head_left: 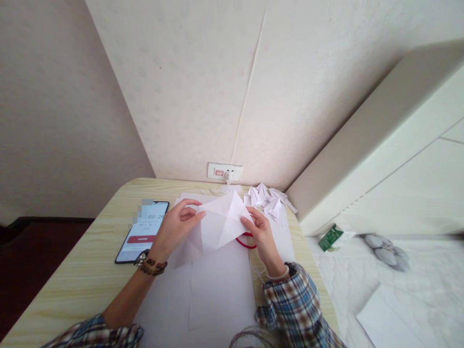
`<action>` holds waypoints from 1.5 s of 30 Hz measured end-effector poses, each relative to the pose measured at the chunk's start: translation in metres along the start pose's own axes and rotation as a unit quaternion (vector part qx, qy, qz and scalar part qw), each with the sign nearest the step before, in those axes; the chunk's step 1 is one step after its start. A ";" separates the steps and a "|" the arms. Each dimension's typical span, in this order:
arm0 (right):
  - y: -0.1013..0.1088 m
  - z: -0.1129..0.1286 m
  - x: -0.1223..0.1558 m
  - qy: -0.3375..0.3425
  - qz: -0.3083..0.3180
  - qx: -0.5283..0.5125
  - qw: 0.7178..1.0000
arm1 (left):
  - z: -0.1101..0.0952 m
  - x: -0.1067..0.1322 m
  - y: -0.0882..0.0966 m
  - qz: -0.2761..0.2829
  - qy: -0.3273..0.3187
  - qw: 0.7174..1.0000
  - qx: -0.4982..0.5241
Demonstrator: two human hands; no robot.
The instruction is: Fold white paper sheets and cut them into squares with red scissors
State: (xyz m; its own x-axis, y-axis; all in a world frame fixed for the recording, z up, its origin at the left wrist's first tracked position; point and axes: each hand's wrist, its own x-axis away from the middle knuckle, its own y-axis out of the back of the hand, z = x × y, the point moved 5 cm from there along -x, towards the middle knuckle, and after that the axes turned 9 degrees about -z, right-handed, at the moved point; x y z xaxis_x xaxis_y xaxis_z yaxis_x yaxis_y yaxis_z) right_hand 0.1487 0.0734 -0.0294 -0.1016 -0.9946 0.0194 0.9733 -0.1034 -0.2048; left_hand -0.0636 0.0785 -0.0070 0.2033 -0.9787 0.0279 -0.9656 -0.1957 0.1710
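Note:
A creased white sheet of paper [223, 220] is held up just above the pale wooden table [90, 270]. My left hand [176, 227] pinches its left edge with thumb and fingers. My right hand [259, 232] pinches its right edge. Flat white sheets [217, 290] lie under my forearms. Red scissor handles [246, 241] show partly beneath the held paper, beside my right hand.
A phone [143, 232] with a lit timer screen lies left of my left hand. A heap of small folded white paper pieces [268, 198] sits at the table's back right. A wall socket [224, 171] is behind. Right of the table: a white bed surface, a green packet [330, 238], a grey object [386, 251].

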 end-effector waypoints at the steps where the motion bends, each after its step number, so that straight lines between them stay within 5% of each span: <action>1: 0.001 0.000 0.000 -0.003 -0.002 -0.003 1.000 | 0.001 -0.001 0.000 0.002 0.006 1.000 -0.004; 24: 0.012 0.003 -0.001 -0.056 -0.041 -0.082 0.994 | 0.007 0.010 -0.019 0.132 0.107 0.984 0.047; 37: 0.012 0.000 -0.001 -0.050 -0.042 -0.123 0.990 | 0.006 0.006 -0.017 0.111 0.035 0.993 0.027; 45: 0.000 -0.012 0.005 -0.065 0.067 -0.084 0.992 | 0.005 0.002 -0.010 0.050 0.015 0.999 0.009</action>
State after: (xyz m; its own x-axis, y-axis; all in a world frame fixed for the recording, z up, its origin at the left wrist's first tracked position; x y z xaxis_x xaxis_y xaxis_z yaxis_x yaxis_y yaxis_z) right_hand 0.1456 0.0689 -0.0409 0.0642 -0.9925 0.1040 0.9270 0.0207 -0.3745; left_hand -0.0540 0.0784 -0.0140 0.1105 -0.9912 0.0728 -0.9841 -0.0989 0.1473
